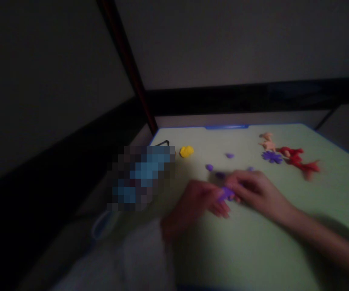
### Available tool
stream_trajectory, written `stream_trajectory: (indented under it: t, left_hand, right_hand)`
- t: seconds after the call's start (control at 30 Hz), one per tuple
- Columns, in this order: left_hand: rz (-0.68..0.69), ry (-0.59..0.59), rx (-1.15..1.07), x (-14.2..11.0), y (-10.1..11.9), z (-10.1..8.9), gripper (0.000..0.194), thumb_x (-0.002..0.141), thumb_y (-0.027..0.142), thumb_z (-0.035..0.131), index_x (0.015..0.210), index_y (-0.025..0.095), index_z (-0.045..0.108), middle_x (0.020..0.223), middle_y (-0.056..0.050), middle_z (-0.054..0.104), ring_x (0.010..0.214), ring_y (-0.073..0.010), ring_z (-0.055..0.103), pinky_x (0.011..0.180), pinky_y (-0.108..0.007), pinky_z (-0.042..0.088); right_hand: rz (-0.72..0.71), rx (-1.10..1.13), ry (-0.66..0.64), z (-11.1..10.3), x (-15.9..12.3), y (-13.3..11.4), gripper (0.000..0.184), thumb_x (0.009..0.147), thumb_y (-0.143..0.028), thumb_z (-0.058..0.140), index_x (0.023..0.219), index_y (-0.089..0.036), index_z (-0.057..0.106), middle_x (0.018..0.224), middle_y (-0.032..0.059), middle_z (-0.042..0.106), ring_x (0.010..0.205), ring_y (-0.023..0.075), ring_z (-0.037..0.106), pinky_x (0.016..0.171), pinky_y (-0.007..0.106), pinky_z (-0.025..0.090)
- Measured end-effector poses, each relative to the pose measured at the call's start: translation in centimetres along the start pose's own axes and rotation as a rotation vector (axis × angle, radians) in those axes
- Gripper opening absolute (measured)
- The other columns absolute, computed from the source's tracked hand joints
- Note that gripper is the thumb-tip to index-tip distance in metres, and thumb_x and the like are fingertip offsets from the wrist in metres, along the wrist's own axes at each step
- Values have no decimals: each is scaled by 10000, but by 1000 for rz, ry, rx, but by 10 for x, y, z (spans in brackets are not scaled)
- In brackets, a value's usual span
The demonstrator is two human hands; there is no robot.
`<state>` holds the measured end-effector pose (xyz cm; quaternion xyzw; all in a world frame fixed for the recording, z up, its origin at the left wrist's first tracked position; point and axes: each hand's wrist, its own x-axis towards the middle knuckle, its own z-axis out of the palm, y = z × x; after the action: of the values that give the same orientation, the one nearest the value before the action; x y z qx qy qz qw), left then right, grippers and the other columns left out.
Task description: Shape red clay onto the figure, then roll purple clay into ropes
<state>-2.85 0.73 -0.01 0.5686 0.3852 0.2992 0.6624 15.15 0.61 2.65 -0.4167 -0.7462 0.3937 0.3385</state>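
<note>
A piece of purple modelling clay (226,194) is pinched between my two hands above the table. My left hand (200,198), coming out of a pale sleeve, grips its left side with thumb and fingers. From the right, my right hand (250,188) has its fingertips closed on the other side. Part of the clay is hidden by the fingers. Just beyond the hands lie small purple lumps (210,167), another purple lump (230,155), and a darker purple bit (220,175) in shadow.
On the pale table (241,250) a yellow clay lump (186,151) lies at the back left. A purple flower-like shape (272,157), peach pieces (268,144) and red pieces (295,158) lie at the right. A pixelated blue area (148,167) covers the left edge. Walls stand behind.
</note>
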Motion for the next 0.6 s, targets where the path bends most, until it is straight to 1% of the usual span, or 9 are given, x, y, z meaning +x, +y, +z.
stream_trajectory:
  t: [0.07,0.1,0.13,0.2,0.23,0.27,0.4,0.5,0.6]
  left_hand:
    - [22,33,-36,1,-2,1,416,863,453,472,722,126,687,662,-61,690,566,-135,650,549,-237,496]
    - [45,57,-34,1,-2,2,378,844,443,510,727,129,687,662,-55,691,569,-133,647,551,-235,494]
    - [71,79,-22,1,-2,3,302,806,407,579,735,134,687,667,-43,693,573,-127,641,555,-228,490]
    - [98,113,11,0,-1,5,148,698,280,705,746,141,689,664,-17,692,568,-111,621,555,-208,476]
    - [93,124,23,-1,-1,6,129,662,230,727,747,140,690,654,-10,689,562,-107,613,550,-203,468]
    - [79,132,31,-1,0,7,116,656,208,725,739,134,690,636,-8,684,552,-107,607,544,-202,463]
    - [16,143,66,-1,2,7,104,712,203,652,719,107,689,587,-16,666,539,-125,612,548,-221,471]
    - [13,134,72,0,2,7,113,734,194,609,714,109,679,586,-16,661,535,-118,619,555,-219,484]
    - [20,135,80,1,1,8,170,767,200,561,655,110,652,554,-13,640,505,-102,605,534,-203,478]
  right_hand:
    - [15,34,16,1,1,0,303,868,-389,498,670,-166,554,553,-7,533,489,93,478,445,217,346]
    - [21,51,19,1,1,-1,309,864,-399,501,669,-166,553,551,-6,534,489,94,480,446,218,350]
    - [25,62,20,2,1,-1,315,861,-407,504,662,-167,549,547,-6,533,488,95,480,447,219,354]
    - [28,73,18,3,2,-1,329,859,-414,505,637,-172,530,537,-8,528,483,95,474,448,221,357]
    - [30,75,15,3,2,-1,335,860,-410,504,623,-174,518,534,-9,525,482,93,471,449,221,358]
    - [33,77,12,3,2,-2,334,862,-400,503,615,-176,509,532,-11,522,480,91,467,449,219,357]
    - [37,81,9,3,2,-1,290,864,-349,497,637,-171,521,536,-17,518,478,85,466,441,208,347]
    - [30,54,12,2,2,0,277,860,-336,497,643,-167,531,541,-15,519,486,89,471,444,210,347]
    - [19,33,6,2,1,2,280,862,-337,490,644,-167,526,541,-18,510,489,87,463,446,209,340]
